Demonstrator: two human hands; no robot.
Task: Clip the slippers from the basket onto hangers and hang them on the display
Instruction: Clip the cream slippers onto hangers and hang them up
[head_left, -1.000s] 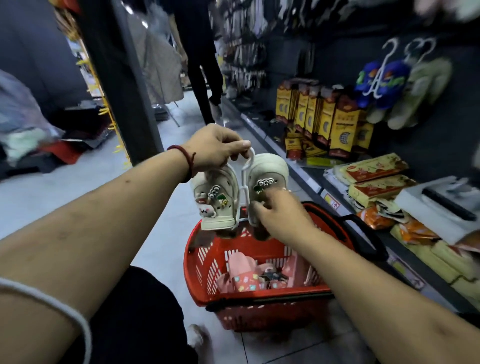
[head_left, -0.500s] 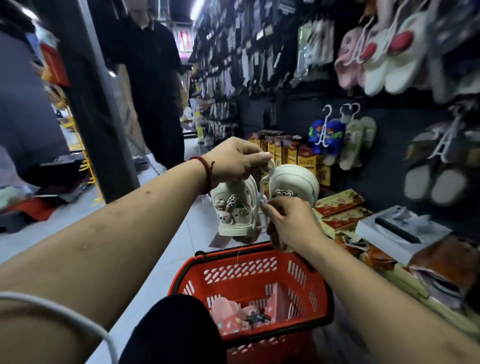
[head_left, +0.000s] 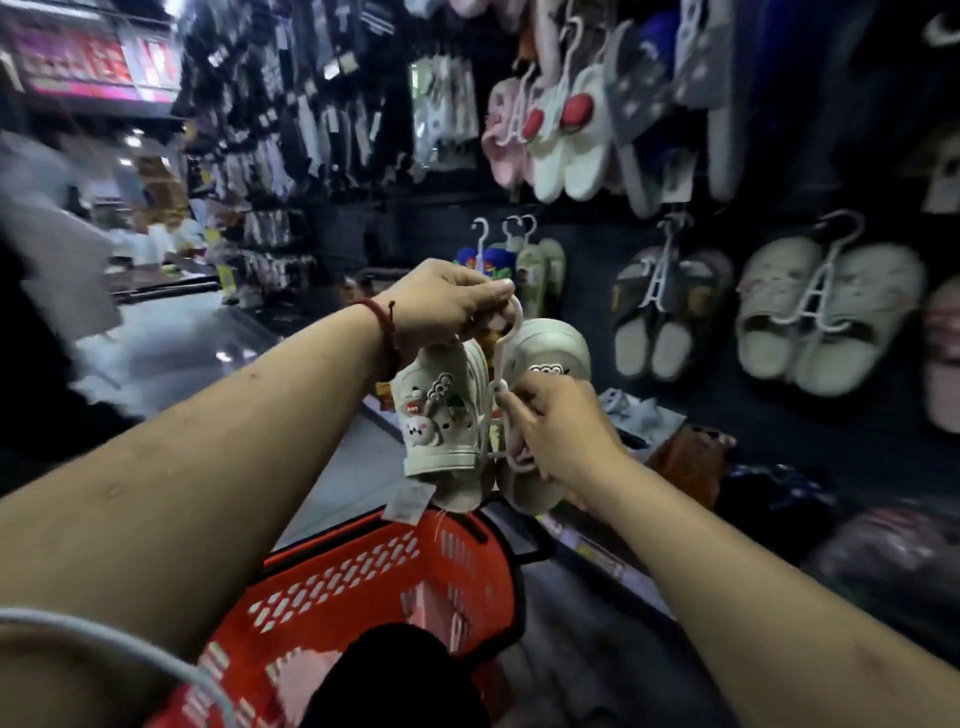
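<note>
- Room, head view: shop aisle with a pale floor (head_left: 171, 338) on the left and a dark display wall (head_left: 727, 415) on the right. The background is blurred.
- Display: the wall carries slippers on white hangers. A beige pair (head_left: 826, 317) hangs just beside a grey-brown pair (head_left: 660, 312). A white pair with red spots (head_left: 566, 135) hangs higher up, and a blue pair (head_left: 488, 260) hangs farther along, behind the hands.
- Low shelf (head_left: 691, 457): runs under the display and holds packaged goods too blurred to identify.
- Basket (head_left: 374, 571): red, with a perforated wall and a black rim, standing on the floor below the hands. Something pink lies inside, partly hidden by a dark shape in the foreground.
- Left hand (head_left: 441, 306): fingers curled, thumb and fingers pinching the top of the hook of the white hanger (head_left: 511, 327). A red cord bracelet (head_left: 387, 332) sits on the wrist.
- Right hand (head_left: 556, 431): fingers curled round the lower part of the hanger between the two slippers, the hand touching the right-side slipper.
- Cream slippers (head_left: 441, 415): one hangs on each side of the hanger. The left-side one faces the camera and bears small charms. A paper tag (head_left: 408, 501) dangles beneath it.
- Position: the pair is held in the air above the basket, in front of the display wall and apart from it.
</note>
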